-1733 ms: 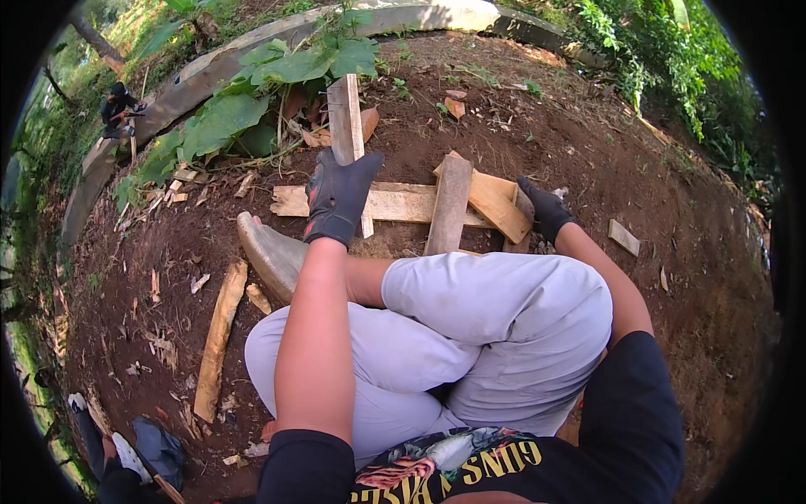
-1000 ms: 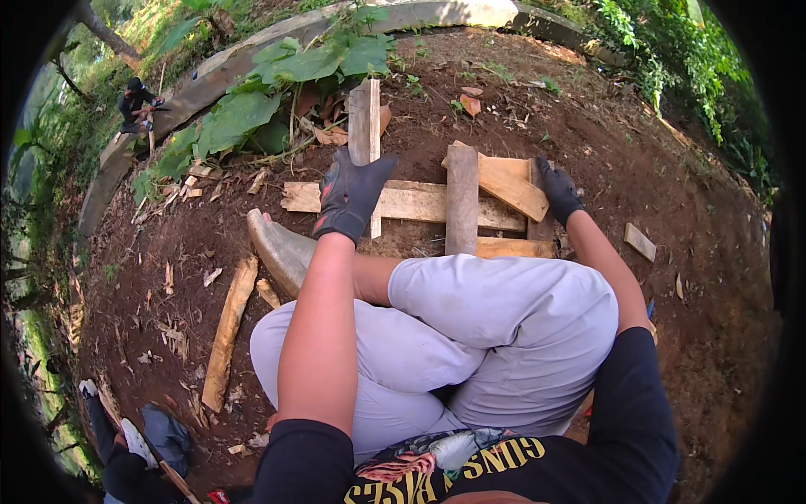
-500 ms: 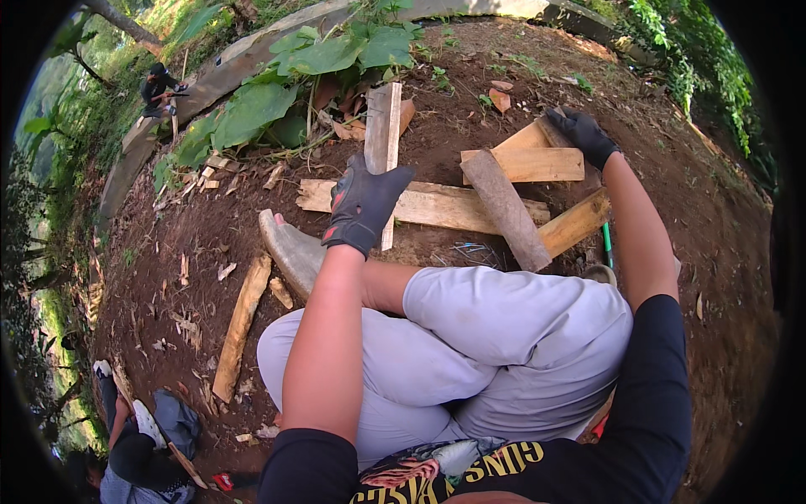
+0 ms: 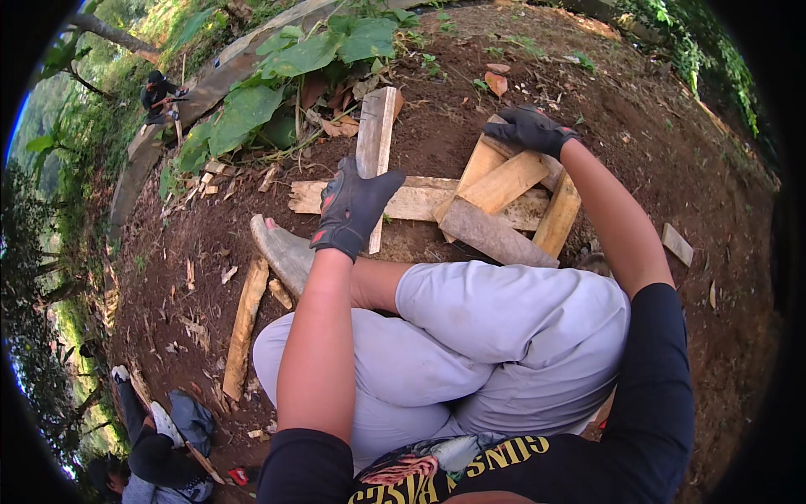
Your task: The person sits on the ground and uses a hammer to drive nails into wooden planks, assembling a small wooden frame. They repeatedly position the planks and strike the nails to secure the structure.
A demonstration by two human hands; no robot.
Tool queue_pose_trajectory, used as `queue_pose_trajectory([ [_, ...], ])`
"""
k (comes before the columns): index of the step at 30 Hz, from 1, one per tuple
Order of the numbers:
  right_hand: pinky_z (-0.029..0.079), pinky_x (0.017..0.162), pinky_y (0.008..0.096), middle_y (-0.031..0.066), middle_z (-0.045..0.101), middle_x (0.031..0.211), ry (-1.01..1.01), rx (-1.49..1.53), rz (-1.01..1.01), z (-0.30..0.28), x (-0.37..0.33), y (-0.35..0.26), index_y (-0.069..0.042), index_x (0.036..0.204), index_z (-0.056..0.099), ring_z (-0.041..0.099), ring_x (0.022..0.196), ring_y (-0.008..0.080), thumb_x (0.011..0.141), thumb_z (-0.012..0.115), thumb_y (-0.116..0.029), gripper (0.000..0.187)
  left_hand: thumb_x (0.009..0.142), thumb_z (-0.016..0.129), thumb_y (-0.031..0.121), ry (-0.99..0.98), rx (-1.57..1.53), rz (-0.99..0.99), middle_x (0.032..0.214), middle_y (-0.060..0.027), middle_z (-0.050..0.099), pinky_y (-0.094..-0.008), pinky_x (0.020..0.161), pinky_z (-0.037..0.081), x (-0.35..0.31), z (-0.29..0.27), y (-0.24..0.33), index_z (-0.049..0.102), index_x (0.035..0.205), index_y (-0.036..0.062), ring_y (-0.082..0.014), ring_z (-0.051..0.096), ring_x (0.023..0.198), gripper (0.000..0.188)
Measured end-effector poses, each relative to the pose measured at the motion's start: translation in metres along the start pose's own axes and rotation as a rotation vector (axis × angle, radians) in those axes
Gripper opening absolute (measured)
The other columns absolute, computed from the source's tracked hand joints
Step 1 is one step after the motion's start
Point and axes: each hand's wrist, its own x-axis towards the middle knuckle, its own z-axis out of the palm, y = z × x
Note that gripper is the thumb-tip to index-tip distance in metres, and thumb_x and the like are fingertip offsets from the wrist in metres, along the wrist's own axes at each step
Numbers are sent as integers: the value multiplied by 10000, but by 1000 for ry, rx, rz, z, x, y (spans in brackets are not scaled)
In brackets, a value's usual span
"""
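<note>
My left hand (image 4: pixel 351 206), in a dark glove, is wrapped over a narrow wooden plank (image 4: pixel 377 126), thumb pointing right. That plank lies across a longer, rough wooden board (image 4: pixel 420 200). To the right, my gloved right hand (image 4: pixel 531 131) grips the far end of a wooden board (image 4: pixel 478 168). Several pieces are bunched with it: a pale short board (image 4: pixel 506 183), a greyish board (image 4: pixel 495 233) towards my knee and a yellowish block (image 4: pixel 557 217). They overlap the long board's right part. The right fingertips are partly hidden behind the wood.
My bent leg in light trousers (image 4: pixel 504 319) borders the boards. Left lie a wood strip (image 4: pixel 246 328) and wood scraps; right, a small wood block (image 4: pixel 677 244). Leafy plants (image 4: pixel 306 52) grow beyond. One person (image 4: pixel 157 97) sits far left, another (image 4: pixel 155 458) lower left.
My right hand has moved left, shifting and turning the bunched boards with it. They now cover the nails on the soil. The green handle is out of sight; a small block shows at right.
</note>
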Motion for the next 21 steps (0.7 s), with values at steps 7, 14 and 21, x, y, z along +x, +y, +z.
queue_pose_trajectory([
  [7,545,921,504,263,736,1113,157,10,58,34,-7,12,-13,1248,684,715,1080,412,991,569,-674,718,785,804,540,-43,67,-52,1204,-198,725,-424,968,526,2,4,5,615,1379,28,-324,701,1124,807],
  [14,530,1036,494,276,708,1270,28,-40,182,13,-26,-28,-24,1516,528,672,1214,435,925,561,-781,961,760,785,541,-52,-11,8,1116,-256,741,-487,954,543,4,8,-4,625,1292,-22,-419,713,1093,790],
  [21,532,1064,470,279,655,1373,-3,-113,265,19,-18,-47,-52,1546,494,645,1279,417,795,670,-848,1108,780,825,493,-16,16,-27,1182,-191,726,-425,965,530,3,6,5,611,1379,7,-320,702,1100,800],
])
